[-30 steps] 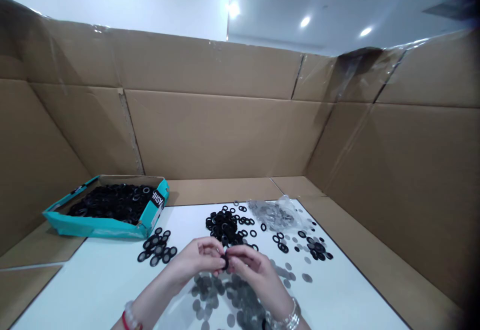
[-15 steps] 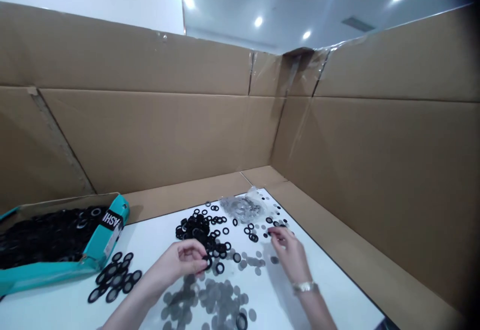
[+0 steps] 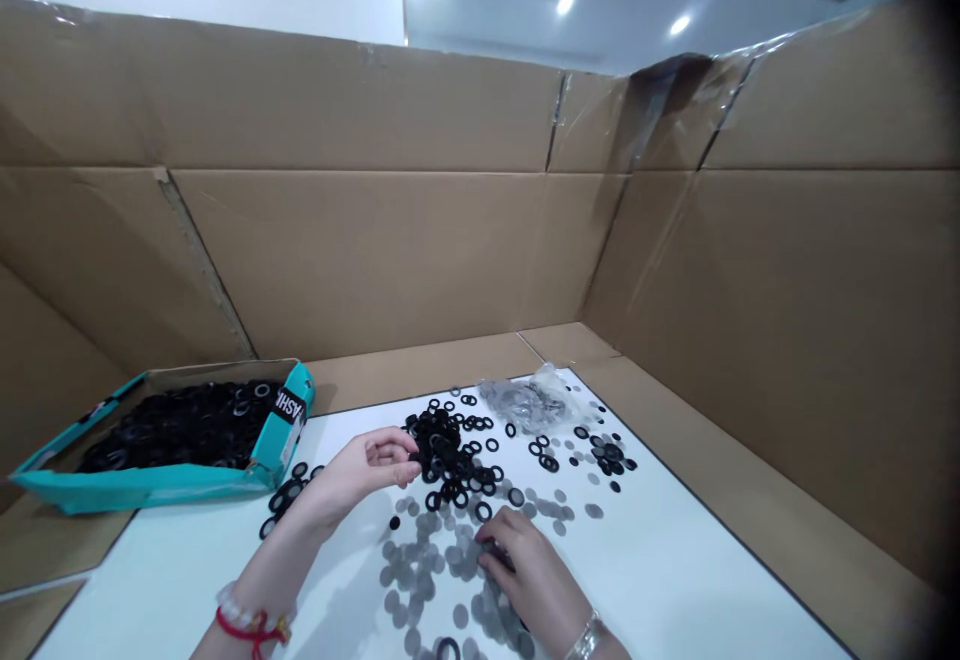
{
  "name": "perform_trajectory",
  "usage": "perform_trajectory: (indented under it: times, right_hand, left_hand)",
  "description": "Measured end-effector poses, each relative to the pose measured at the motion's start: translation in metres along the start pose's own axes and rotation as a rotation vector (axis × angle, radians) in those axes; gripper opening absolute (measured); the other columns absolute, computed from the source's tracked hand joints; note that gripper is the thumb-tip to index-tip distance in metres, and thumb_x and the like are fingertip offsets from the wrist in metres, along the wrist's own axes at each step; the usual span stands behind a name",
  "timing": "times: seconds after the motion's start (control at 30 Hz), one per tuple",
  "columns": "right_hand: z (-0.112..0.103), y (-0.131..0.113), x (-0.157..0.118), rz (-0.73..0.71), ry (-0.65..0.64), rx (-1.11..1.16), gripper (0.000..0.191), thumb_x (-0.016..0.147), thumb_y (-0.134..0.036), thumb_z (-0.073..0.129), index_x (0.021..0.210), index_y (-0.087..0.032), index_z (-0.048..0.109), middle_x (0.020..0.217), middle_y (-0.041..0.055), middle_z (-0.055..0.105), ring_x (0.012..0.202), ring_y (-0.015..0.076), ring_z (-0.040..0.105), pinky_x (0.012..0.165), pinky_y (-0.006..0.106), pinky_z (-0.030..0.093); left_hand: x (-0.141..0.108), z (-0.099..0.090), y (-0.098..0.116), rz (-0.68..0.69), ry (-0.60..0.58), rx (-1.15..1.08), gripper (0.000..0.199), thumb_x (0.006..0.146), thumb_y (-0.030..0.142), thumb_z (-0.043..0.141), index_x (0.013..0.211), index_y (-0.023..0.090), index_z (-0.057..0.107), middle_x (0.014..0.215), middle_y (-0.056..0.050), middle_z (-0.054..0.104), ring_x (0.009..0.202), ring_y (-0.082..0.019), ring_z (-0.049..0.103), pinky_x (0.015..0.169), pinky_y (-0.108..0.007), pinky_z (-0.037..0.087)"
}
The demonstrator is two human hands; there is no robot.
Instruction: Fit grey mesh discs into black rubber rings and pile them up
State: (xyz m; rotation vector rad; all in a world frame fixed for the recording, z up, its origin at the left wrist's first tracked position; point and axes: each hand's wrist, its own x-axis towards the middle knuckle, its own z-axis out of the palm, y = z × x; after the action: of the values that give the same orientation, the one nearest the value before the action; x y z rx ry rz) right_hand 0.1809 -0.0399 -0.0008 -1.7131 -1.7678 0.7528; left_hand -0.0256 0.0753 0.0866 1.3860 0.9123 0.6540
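Black rings (image 3: pixel 442 445) lie heaped on the white bench (image 3: pixel 660 580) at 12 o'clock from the space between the two hands, and dark rings fill a teal-sided box (image 3: pixel 150 488) at 10 o'clock. On that box's right end, a black label (image 3: pixel 289 405) carries white capitals: ASH can be read, and the rest is unclear. At 11 o'clock, the left hand (image 3: pixel 375 465) is beside the heap, its grip curled with thumb near fingertips; I cannot tell whether it has hold of a ring. At 4 o'clock, the right hand (image 3: pixel 529 565) is low over loose grey discs (image 3: pixel 420 580), its grip partly open, thumb and forefinger tips apart. A clear plastic bag (image 3: pixel 525 405) lies at 1 o'clock, small dark discs (image 3: pixel 609 455) at 2.
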Motion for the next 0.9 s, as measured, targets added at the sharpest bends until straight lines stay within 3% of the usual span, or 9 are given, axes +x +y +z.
perform_trajectory:
  times: [0.13,0.23,0.47,0.7,0.9]
  right_hand:
    - [-0.005,0.001,0.017,-0.011,0.059,0.191,0.013,0.075,-0.011,0.058,0.079,-0.019,0.067,0.082,0.0051,0.063,0.083,0.0234,0.058,0.075,0.032,0.044]
    - [-0.007,0.003,0.033,0.020,0.043,0.416,0.007,0.073,-0.017,0.063,0.079,-0.019,0.065,0.074,0.0022,0.062,0.072,0.0200,0.058,0.067,0.030,0.045]
    - [-0.013,-0.010,0.072,0.022,-0.046,0.682,0.028,0.063,-0.033,0.077,0.079,-0.016,0.061,0.066,-0.0005,0.062,0.063,0.0154,0.061,0.062,0.028,0.050]
    - [-0.032,-0.063,0.107,-0.076,-0.047,0.850,0.042,0.059,-0.046,0.081,0.080,-0.017,0.060,0.076,0.0020,0.064,0.076,0.0167,0.065,0.076,0.031,0.053]
    - [-0.035,-0.091,0.112,-0.138,-0.097,0.941,0.043,0.060,-0.044,0.081,0.083,-0.019,0.055,0.073,-0.0021,0.059,0.067,0.0148,0.063,0.067,0.029,0.052]
  left_hand:
    - [0.001,0.002,-0.001,0.003,-0.009,-0.028,0.027,0.061,0.033,0.079,0.077,0.017,0.064,0.060,0.004,0.060,0.058,-0.012,0.055,0.064,-0.025,0.043]
    - [0.009,0.002,-0.015,-0.024,-0.010,-0.063,0.031,0.059,0.034,0.081,0.078,0.016,0.064,0.062,0.004,0.060,0.058,-0.012,0.057,0.062,-0.025,0.043]
    - [0.024,0.000,-0.045,-0.009,0.040,-0.156,0.036,0.059,0.035,0.082,0.082,0.014,0.064,0.063,0.002,0.061,0.059,-0.012,0.057,0.062,-0.026,0.043]
    - [0.015,0.003,-0.019,0.111,0.219,-0.215,0.037,0.058,0.035,0.084,0.082,0.015,0.064,0.065,0.002,0.061,0.062,-0.013,0.058,0.066,-0.027,0.045]
    - [0.001,0.009,-0.001,0.159,0.260,-0.285,0.031,0.064,0.034,0.081,0.086,0.017,0.067,0.083,-0.004,0.069,0.077,-0.017,0.063,0.074,-0.030,0.048]
